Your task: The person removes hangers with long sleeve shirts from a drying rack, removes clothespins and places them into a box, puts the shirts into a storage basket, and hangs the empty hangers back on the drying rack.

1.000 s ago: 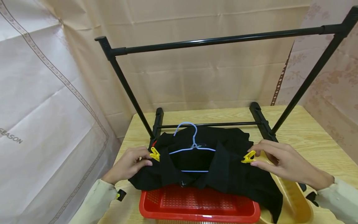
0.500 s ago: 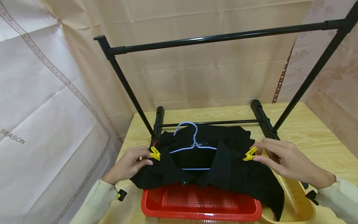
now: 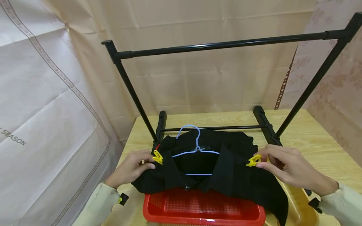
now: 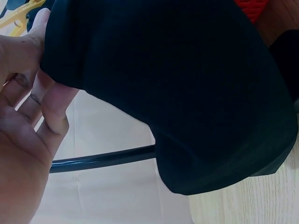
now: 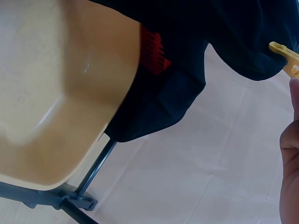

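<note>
A black collared shirt [image 3: 251, 185] lies on a light-blue hanger [image 3: 197, 138], draped over a red basket. Yellow clothespins sit at both shoulders, one on the left [image 3: 157, 157] and one on the right [image 3: 254, 160]. My left hand [image 3: 135, 166] pinches the shirt's fabric just beside the left clothespin; in the left wrist view, cloth [image 4: 163, 70] lies over part of its fingers. My right hand [image 3: 288, 166] pinches the right clothespin between thumb and forefinger. The right wrist view shows only part of that hand, a fingertip against the clothespin [image 5: 287, 58].
The red basket [image 3: 203, 218] stands under the shirt's front. A yellow tub [image 3: 302, 204] sits to its right. Behind the shirt rises a black rack with a horizontal top bar [image 3: 220, 45], its feet on the wooden table [image 3: 316, 138]. Cloth sheets [image 3: 198, 84] hang around the table.
The head view has tilted slightly, shifting the scene a little. Both hands keep their places at the shirt's shoulders, and the clothespins stay where they were on it.
</note>
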Demonstrator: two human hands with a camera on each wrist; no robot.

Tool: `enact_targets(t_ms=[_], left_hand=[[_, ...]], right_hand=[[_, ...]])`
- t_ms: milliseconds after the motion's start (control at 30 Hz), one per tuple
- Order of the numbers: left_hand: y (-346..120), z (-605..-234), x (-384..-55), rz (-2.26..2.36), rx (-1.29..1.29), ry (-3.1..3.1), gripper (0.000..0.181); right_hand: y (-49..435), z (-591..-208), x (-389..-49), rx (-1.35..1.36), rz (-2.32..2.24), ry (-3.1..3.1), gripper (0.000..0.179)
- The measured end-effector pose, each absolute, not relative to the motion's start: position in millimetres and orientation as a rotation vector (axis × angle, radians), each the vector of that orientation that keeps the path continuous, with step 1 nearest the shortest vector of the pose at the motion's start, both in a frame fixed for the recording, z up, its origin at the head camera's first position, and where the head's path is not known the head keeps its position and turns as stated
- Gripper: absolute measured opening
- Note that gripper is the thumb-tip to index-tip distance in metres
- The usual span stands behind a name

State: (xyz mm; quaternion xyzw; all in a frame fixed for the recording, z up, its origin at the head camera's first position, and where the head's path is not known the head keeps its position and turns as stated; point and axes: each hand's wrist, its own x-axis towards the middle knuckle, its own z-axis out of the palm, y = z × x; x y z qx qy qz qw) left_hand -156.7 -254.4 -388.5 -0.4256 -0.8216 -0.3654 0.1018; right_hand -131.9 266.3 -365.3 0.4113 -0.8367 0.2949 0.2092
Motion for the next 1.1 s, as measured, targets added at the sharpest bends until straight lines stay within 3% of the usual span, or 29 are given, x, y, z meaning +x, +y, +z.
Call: enact_targets(t_ms=[267, 667, 900, 1100], left_hand=[[-252.7, -384.8, -154.7, -1.073, -1.236, -2.461, 0.015], [-254.7, -388.4, -156.3, -1.085, -1.257, -2.44, 0.006], [-254.8, -388.9, -154.8, -1.077, -1.222, -2.484, 0.016], [-254.7, -386.3, -155.9, -1.051, -1.237, -2.485, 0.014]], right_hand=[[264.0, -363.4, -128.8, 1.141, 0.836, -2.333, 0.045], [265.0, -363.3, -128.2, 1.117, 0.849, -2.343, 0.048], [265.3, -364.2, -128.5, 1.132, 0.855, -2.31, 0.048], [265.3, -365.8, -132.4, 1.177, 0.903, -2.193, 0.015]])
